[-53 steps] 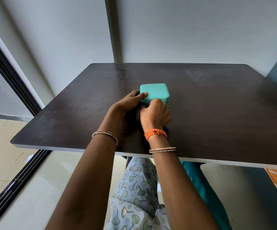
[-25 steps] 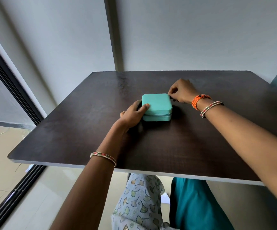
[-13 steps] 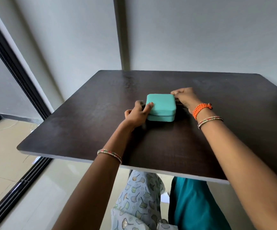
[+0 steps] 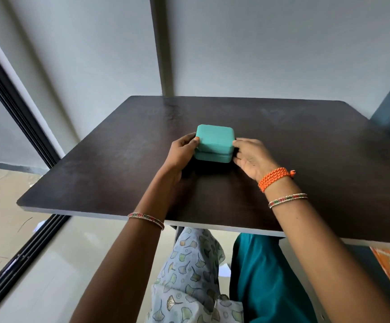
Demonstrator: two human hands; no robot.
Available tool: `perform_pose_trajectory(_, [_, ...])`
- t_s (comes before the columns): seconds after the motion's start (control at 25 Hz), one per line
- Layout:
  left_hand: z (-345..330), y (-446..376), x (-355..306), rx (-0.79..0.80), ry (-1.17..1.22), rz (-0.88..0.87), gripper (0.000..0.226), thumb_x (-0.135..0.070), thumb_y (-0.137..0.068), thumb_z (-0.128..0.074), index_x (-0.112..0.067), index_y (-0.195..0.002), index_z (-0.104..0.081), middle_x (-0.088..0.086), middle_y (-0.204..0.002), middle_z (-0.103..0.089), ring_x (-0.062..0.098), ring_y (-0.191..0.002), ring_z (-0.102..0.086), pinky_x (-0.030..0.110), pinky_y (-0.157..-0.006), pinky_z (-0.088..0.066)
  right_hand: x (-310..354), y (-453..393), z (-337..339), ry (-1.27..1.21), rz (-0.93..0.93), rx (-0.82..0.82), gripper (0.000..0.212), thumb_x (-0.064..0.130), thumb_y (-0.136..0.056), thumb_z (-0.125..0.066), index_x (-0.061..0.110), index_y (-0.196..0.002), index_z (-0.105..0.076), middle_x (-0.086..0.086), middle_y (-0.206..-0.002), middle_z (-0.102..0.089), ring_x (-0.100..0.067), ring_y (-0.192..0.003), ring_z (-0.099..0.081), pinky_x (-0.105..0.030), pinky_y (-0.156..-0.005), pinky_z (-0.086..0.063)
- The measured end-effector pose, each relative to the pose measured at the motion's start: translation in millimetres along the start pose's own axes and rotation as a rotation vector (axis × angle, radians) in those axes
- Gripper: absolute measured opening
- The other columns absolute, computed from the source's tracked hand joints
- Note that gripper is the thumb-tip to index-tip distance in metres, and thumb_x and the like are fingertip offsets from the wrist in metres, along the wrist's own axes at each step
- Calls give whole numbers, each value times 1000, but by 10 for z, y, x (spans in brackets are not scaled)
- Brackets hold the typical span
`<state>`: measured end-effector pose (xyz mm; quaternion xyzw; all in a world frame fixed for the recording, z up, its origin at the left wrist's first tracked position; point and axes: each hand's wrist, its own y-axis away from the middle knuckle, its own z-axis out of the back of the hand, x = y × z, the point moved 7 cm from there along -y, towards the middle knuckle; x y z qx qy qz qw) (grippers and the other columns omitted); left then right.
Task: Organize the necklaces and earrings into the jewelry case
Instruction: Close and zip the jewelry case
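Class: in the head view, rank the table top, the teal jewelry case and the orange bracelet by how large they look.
1. table top
2. teal jewelry case
3. orange bracelet, though it is nearer the camera

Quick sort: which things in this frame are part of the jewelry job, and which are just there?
Job:
- closed teal square jewelry case
- left hand, gripping the case's left side
- right hand, at its right side

Just there:
- dark brown wooden table
- orange braided wristband

No loose necklaces or earrings visible.

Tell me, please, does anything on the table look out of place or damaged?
Nothing stands out. The teal jewelry case sits flat and closed on the dark table, with the left hand and right hand at its sides. No jewelry is visible.
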<state>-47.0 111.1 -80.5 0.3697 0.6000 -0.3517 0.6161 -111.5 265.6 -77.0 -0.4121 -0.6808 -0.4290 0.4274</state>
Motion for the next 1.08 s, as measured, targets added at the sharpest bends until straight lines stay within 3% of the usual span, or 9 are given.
perform_pose_trajectory(0.12, [156,-19,-94,-51,109,27,29,-13,-98,-47,-7,-124,-57,2,-95,-62,17,-87,-57,19,-63,-47,16,-70,-203,-27,-12,38,21,-8,-92,-43,4,-86,-59,-25,-123,-58,-34,-116,-56,-37,-86,-50])
perform_pose_trajectory(0.24, [570,-79,-226,-108,178,15,31,-11,-99,-45,0,-127,-54,1,-83,-62,11,-76,-56,19,-66,-45,7,-170,-679,-109,-41,144,24,-8,-92,-44,-3,-110,-59,-22,-121,-59,-31,-112,-57,-38,-90,-49])
perform_pose_trajectory(0.36, [1223,-116,-267,-199,172,9,30,-2,-98,-40,5,-125,-52,-6,-56,-65,0,-48,-56,11,-51,-46,-150,-146,-1343,-216,-180,301,20,-2,-94,-40,2,-106,-56,-14,-109,-58,-24,-105,-53,-34,-90,-46])
perform_pose_trajectory(0.52, [2013,-178,-200,-252,170,23,35,5,-96,-38,7,-129,-49,6,-93,-64,12,-82,-60,15,-70,-52,-385,-134,-2138,-289,-243,402,19,5,-94,-37,5,-92,-56,-5,-106,-56,-16,-89,-52,-30,-101,-37])
perform_pose_trajectory(0.68, [2438,-253,-166,-328,185,-25,34,6,-97,-36,7,-129,-48,12,-118,-57,20,-104,-54,27,-94,-44,-598,-91,-2560,-363,-272,360,38,3,-91,-38,-5,-127,-51,-13,-125,-57,-18,-92,-55,-29,-88,-46])
perform_pose_trajectory(0.76, [2542,-312,-111,-366,167,-18,33,6,-97,-38,7,-128,-50,15,-119,-56,20,-102,-54,26,-92,-45,-675,-90,-2665,-378,-287,305,41,3,-90,-36,-4,-127,-51,-10,-124,-59,-18,-86,-58,-25,-74,-48])
perform_pose_trajectory(0.88, [2633,-380,41,-424,180,37,30,1,-97,-41,6,-124,-53,10,-100,-63,15,-83,-58,20,-75,-48,-786,-102,-2708,-334,-287,285,42,4,-90,-37,-4,-130,-48,-11,-137,-51,-23,-121,-52,-29,-99,-43])
perform_pose_trajectory(0.96, [2653,-353,100,-459,169,29,29,-3,-97,-45,4,-124,-54,5,-94,-63,16,-88,-57,18,-71,-49,-833,-56,-2626,-236,-266,345,43,5,-91,-40,0,-133,-47,-10,-139,-49,-23,-130,-45,-29,-105,-38])
perform_pose_trajectory(1.08, [2513,-120,-163,-628,29,-181,35,-1,-91,-51,-3,-126,-53,6,-117,-57,13,-108,-50,20,-88,-42,-534,-35,-2231,76,-42,338,41,5,-89,-46,12,-128,-53,0,-108,-61,-16,-105,-56,-31,-86,-43])
